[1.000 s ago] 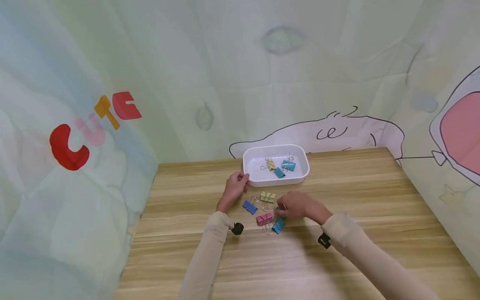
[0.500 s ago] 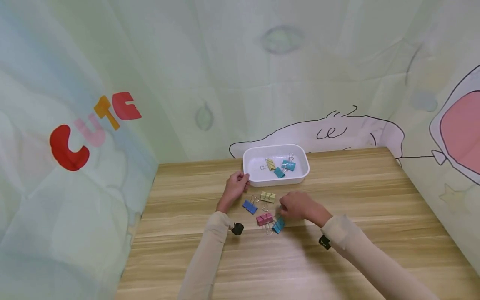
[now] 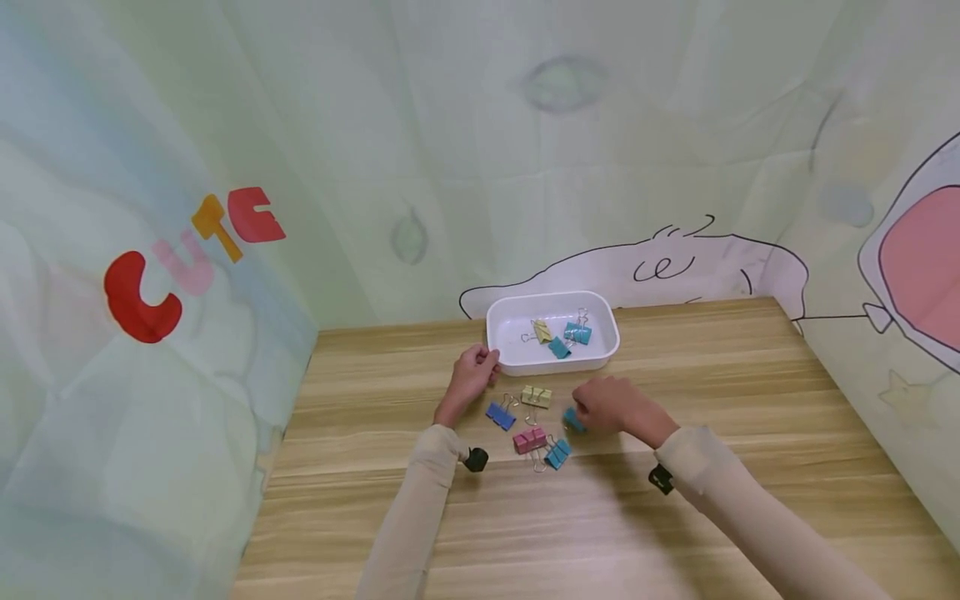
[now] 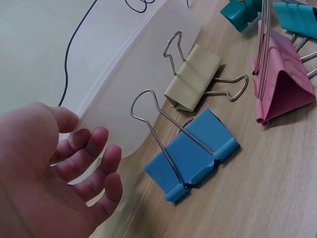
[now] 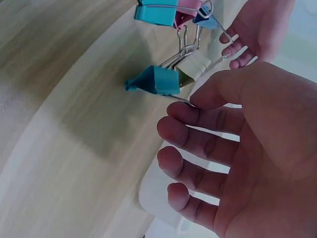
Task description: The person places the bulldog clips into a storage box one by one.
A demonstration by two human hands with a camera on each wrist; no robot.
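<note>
My right hand (image 3: 615, 404) pinches a teal binder clip (image 5: 161, 80) by a wire handle between thumb and index finger, its other fingers loosely curled. In the head view that clip's body (image 3: 574, 419) shows left of the fingertips. At the near left corner of the white tray (image 3: 555, 367), my left hand (image 3: 472, 372) holds the rim between thumb and index finger (image 4: 81, 138). Between the hands lie a blue binder clip (image 4: 193, 153), a pale yellow binder clip (image 4: 193, 77), a pink binder clip (image 3: 530, 441) and another teal binder clip (image 3: 558, 454).
Inside the tray lie a yellow binder clip (image 3: 542, 332) and two teal ones, a larger clip (image 3: 577, 333) and a smaller clip (image 3: 559, 347). The tray stands near the wooden table's (image 3: 360, 467) back edge, against a printed cloth backdrop (image 3: 420, 167).
My right hand has drawn the pinched teal binder clip rightward, away from the pink clip and the other teal clip. My left hand and the tray stay in place.
</note>
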